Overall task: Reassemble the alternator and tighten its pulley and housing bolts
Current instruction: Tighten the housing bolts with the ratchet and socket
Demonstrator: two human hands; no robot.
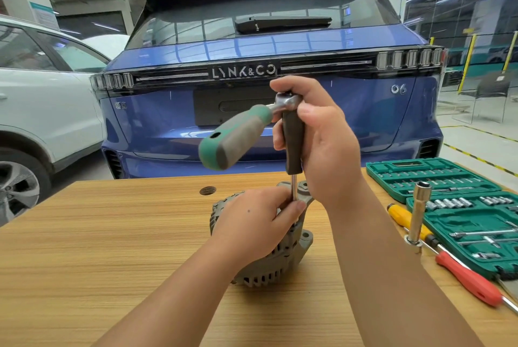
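The alternator (269,248) sits on the wooden bench (112,248) directly beneath the left hand (258,220), whose fingers pinch the thin steel extension shaft (293,188) just above the housing. Straight above it, the right hand (322,144) is curled around the dark upright extension grip (293,142) under the ratchet (246,133) head (green-grey handle jutting left). To the right hand's right lies an open green socket case (448,178).
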